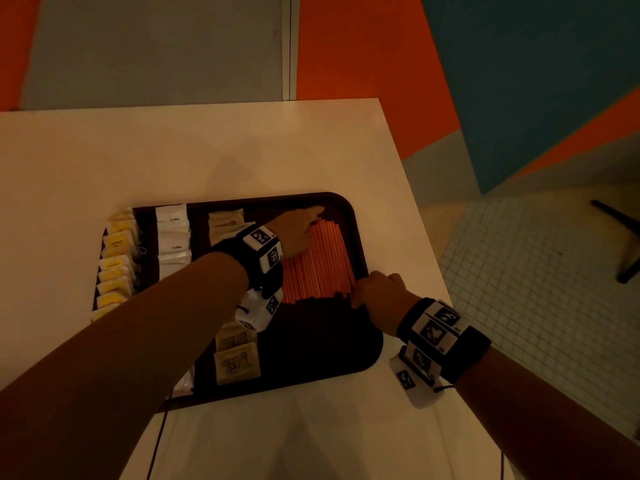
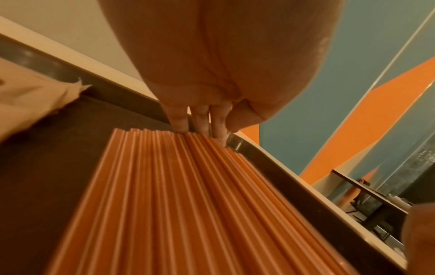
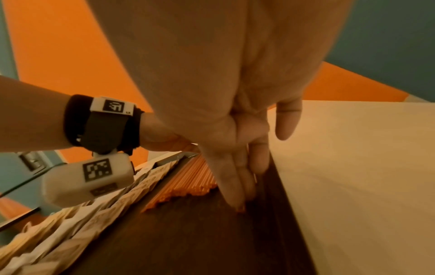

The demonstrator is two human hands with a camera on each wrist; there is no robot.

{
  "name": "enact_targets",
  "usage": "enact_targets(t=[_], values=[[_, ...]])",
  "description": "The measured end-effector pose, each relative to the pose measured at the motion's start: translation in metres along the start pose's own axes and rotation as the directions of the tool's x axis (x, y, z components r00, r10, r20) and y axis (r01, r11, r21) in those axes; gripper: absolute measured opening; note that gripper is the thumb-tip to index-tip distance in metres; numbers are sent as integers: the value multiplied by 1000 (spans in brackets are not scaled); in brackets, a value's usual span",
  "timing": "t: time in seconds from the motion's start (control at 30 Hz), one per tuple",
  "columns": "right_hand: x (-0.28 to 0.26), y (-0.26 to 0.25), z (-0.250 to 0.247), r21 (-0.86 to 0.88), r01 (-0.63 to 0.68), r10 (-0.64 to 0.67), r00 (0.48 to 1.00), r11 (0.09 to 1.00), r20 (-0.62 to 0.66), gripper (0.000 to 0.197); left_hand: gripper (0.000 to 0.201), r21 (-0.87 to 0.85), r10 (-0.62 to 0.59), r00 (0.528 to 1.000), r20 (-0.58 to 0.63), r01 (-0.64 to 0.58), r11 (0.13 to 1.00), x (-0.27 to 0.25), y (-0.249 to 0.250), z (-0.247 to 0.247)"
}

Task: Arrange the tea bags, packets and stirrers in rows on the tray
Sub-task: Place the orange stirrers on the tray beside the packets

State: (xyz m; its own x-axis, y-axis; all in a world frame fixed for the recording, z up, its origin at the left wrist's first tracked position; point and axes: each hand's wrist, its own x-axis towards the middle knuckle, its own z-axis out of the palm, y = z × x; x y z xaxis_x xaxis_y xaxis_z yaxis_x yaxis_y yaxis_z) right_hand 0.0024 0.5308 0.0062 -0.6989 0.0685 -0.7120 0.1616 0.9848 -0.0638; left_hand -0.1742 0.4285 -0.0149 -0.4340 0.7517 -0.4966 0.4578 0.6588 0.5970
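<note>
A dark tray (image 1: 360, 244) lies on the white table (image 1: 207, 150). A flat row of orange stirrers (image 1: 318, 265) (image 2: 164, 195) (image 3: 195, 178) lies in its right part. My left hand (image 1: 301, 230) (image 2: 200, 122) reaches across with straight fingers pressed against the stirrers' far ends. With straight fingers too, my right hand (image 1: 374, 289) (image 3: 237, 188) touches their near right ends by the tray's right rim. Yellow tea bags (image 1: 116, 261) line the left edge, then white coffee packets (image 1: 173, 240), then beige packets (image 1: 237, 358); my left forearm hides parts of these rows.
The table's right edge runs close to the tray, with tiled floor (image 1: 536, 271) beyond and a dark chair leg (image 1: 620, 237) on it. A thin black cable (image 1: 159, 438) hangs at the table's front. Bare table lies behind the tray.
</note>
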Motion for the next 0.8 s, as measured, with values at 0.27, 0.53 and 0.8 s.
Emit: enact_targets(t=[0.27,0.53,0.8], values=[[1,3,5,147,43,-27,994,988,-105,42,56,-38,23,998,-58,-25,999,-1,1,-8],[22,7,7,347,247,-69,889,905,-452,97,121,300,-30,999,-44,42,953,-53,-21,22],[73,-13,-44,284,208,-102,932,936,-347,81,145,371,-74,997,-31,80,925,-40,-24,27]])
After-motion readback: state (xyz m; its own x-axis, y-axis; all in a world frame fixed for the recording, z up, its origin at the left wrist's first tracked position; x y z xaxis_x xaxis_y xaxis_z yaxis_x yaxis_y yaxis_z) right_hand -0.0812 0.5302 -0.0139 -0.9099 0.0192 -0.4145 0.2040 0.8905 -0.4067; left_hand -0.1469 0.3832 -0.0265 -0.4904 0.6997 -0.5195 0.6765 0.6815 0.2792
